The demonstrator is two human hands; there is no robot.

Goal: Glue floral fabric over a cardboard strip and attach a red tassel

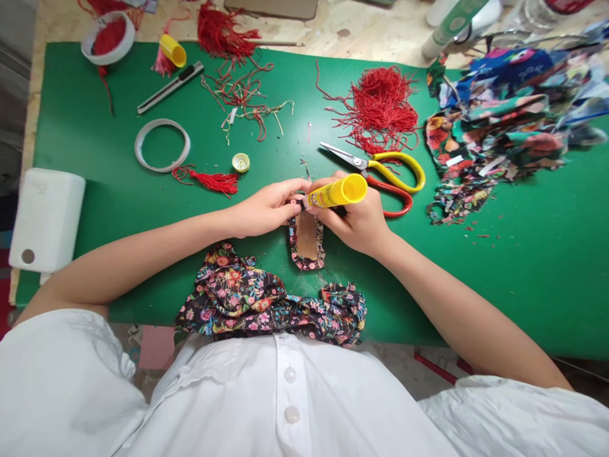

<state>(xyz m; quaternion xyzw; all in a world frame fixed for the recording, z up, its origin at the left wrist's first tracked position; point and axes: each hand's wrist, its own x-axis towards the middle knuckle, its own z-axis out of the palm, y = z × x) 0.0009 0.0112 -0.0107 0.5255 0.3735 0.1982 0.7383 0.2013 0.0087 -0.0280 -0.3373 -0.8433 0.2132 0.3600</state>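
Note:
My right hand (358, 221) grips a yellow glue stick (337, 192), its tip pointing left and down onto a small cardboard piece wrapped in floral fabric (307, 240) on the green mat (95, 158). My left hand (266, 208) pinches the top edge of that piece beside the glue tip. The piece's brown card faces up, with fabric folded around its rim. A larger bunch of the same dark floral fabric (266, 310) lies at the mat's near edge, just in front of me.
Yellow-and-red scissors (390, 174) lie right of my hands. Red thread heap (380, 105), a red tassel (212, 181), tape ring (162, 145), glue cap (240, 162), utility knife (170, 87), fabric scrap pile (499, 120), white box (45, 219) at left.

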